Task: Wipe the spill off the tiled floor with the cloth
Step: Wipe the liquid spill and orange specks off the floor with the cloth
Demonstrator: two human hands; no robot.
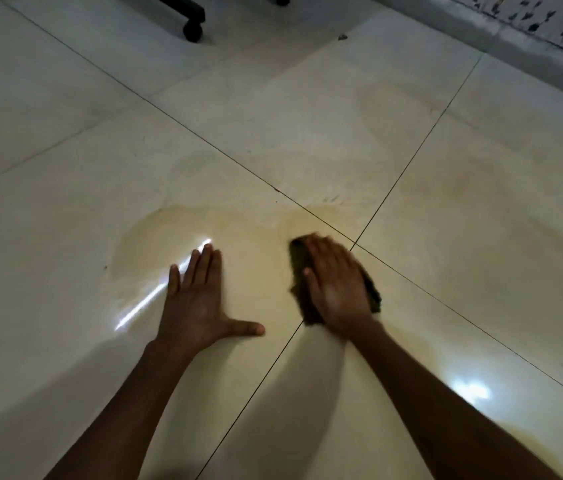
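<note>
A pale yellowish spill [183, 230] spreads over the cream tiled floor [65, 140] in front of me, crossing the tile joints. My right hand [337, 284] lies flat with straight fingers on a dark brownish cloth [299, 265], pressing it to the floor at the spill's right side; the hand is motion-blurred. The cloth shows along the hand's left edge and behind its right edge. My left hand [200, 299] rests flat on the wet tile with fingers straight and thumb spread, holding nothing.
A black chair leg with a caster [192, 27] stands at the top left. A grey skirting and patterned wall [529, 32] run along the top right. A small dark speck [342, 37] lies on the far floor. Faint yellowish smears extend to the right tiles.
</note>
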